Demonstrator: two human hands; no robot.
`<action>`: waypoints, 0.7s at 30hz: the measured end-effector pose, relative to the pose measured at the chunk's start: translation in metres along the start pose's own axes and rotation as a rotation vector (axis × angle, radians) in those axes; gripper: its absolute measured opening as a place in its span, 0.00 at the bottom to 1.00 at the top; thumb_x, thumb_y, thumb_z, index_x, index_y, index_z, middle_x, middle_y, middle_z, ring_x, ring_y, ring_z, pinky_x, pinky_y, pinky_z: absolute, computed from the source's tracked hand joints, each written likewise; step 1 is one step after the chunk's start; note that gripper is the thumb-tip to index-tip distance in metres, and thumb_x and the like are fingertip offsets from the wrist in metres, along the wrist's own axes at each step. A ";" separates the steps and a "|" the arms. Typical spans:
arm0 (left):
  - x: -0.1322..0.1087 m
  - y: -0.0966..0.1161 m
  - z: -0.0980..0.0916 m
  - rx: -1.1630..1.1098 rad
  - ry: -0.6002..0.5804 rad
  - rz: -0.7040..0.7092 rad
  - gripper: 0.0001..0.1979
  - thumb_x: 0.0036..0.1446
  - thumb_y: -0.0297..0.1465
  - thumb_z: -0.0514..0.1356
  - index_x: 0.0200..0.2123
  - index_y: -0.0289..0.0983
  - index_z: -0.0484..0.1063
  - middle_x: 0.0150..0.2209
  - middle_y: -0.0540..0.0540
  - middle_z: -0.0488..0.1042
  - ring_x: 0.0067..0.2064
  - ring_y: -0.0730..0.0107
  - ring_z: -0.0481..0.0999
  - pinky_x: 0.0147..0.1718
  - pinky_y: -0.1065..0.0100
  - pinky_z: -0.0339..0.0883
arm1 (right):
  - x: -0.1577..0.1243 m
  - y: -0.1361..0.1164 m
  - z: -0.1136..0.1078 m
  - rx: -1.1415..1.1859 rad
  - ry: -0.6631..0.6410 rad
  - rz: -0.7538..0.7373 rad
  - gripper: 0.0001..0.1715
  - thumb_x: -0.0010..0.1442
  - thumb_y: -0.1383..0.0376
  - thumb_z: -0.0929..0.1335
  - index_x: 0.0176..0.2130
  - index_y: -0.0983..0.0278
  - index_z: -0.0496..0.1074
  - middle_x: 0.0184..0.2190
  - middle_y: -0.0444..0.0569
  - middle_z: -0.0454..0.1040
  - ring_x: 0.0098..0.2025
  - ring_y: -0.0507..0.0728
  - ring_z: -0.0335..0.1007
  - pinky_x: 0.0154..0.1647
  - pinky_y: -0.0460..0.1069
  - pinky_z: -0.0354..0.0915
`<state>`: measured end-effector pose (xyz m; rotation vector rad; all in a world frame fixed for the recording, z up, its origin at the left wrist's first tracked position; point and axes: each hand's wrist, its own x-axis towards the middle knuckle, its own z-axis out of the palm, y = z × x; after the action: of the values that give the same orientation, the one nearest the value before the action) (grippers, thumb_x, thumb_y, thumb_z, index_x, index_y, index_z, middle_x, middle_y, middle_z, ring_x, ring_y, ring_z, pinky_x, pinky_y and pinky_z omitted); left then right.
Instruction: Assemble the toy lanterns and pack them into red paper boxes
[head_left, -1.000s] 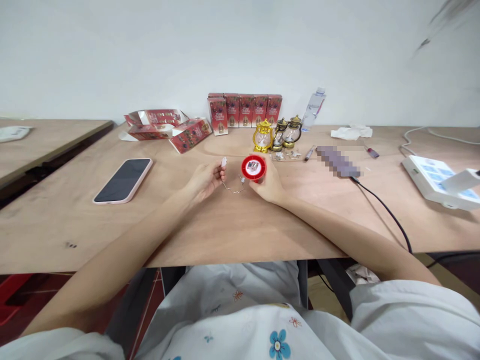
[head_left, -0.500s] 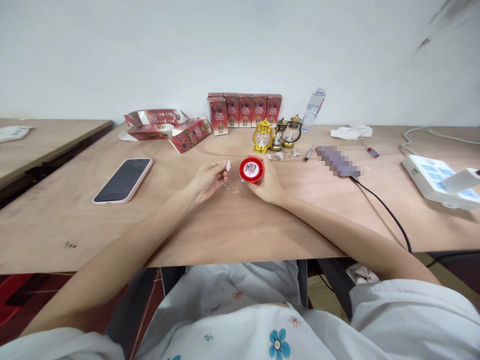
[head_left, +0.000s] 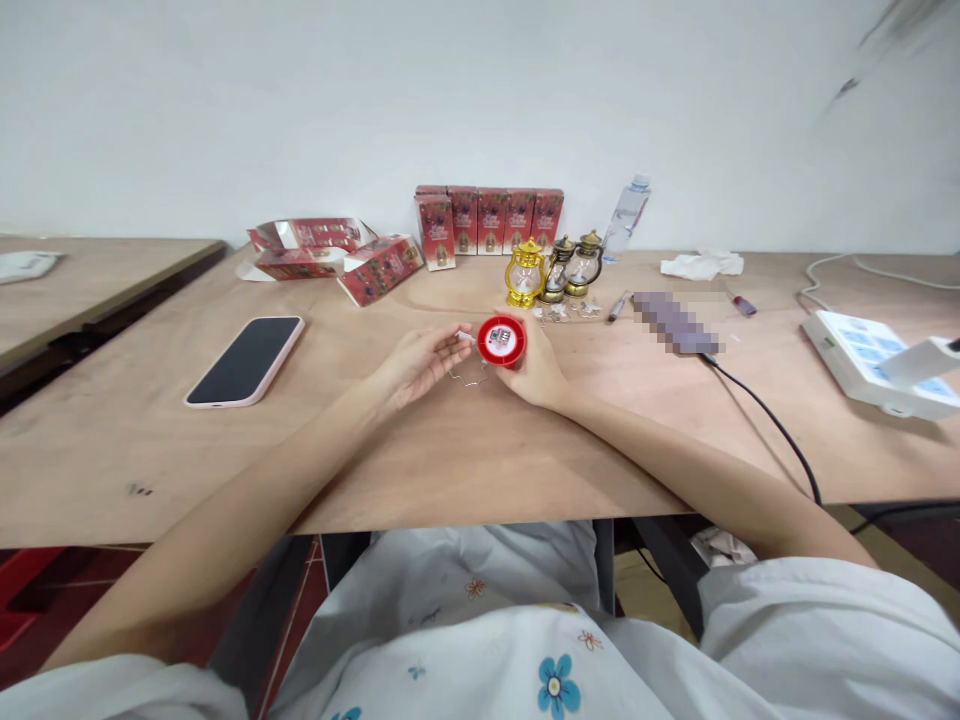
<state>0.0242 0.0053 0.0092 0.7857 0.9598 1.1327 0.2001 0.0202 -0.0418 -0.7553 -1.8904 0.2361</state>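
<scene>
My right hand point(head_left: 538, 368) is wrapped around a small red lantern point(head_left: 482, 347), whose round base faces me. A white disc with a dark and metallic patch fills the middle of that base; the lantern's body is hidden behind it. A thin bent wire point(head_left: 471, 383) hangs below, between my hands. My left hand point(head_left: 421, 366) pinches a small white piece point(head_left: 466, 337) at the left side of the base rim, its other fingers fairly straight. Whether the piece touches the rim I cannot tell.
Behind my hands stand a gold lantern point(head_left: 525, 275) and two bronze ones point(head_left: 583, 265), with small wire pieces point(head_left: 559, 313) before them. Red boxes point(head_left: 491, 222) line the wall. A phone point(head_left: 246, 362) lies left; a power strip point(head_left: 874, 360) and black cable point(head_left: 772, 415) are right.
My left hand has shifted slightly right, bringing the small white piece up to the lantern's base. Its fingers have straightened. My right hand and the lantern have barely moved.
</scene>
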 end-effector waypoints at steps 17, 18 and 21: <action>-0.005 -0.001 -0.002 0.112 0.077 0.205 0.04 0.51 0.26 0.64 0.26 0.32 0.74 0.24 0.51 0.71 0.24 0.84 0.66 0.23 0.79 0.61 | 0.000 -0.001 -0.001 -0.040 -0.019 0.013 0.34 0.47 0.68 0.68 0.53 0.59 0.56 0.52 0.54 0.66 0.56 0.63 0.63 0.59 0.62 0.59; -0.005 -0.001 -0.001 0.105 0.083 0.224 0.04 0.51 0.26 0.64 0.25 0.32 0.74 0.23 0.52 0.69 0.23 0.85 0.64 0.22 0.80 0.59 | -0.001 -0.001 0.000 -0.047 -0.016 0.010 0.34 0.47 0.68 0.68 0.53 0.59 0.56 0.52 0.55 0.66 0.56 0.63 0.63 0.58 0.62 0.60; -0.008 -0.001 0.002 0.105 0.082 0.262 0.04 0.50 0.25 0.64 0.25 0.31 0.74 0.23 0.51 0.69 0.24 0.85 0.65 0.23 0.80 0.59 | -0.001 -0.001 0.000 -0.063 -0.006 0.001 0.34 0.47 0.69 0.68 0.53 0.60 0.56 0.52 0.55 0.66 0.56 0.63 0.63 0.58 0.62 0.59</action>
<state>0.0252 -0.0027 0.0104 0.9770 1.0111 1.3573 0.2000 0.0186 -0.0423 -0.7985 -1.9110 0.1804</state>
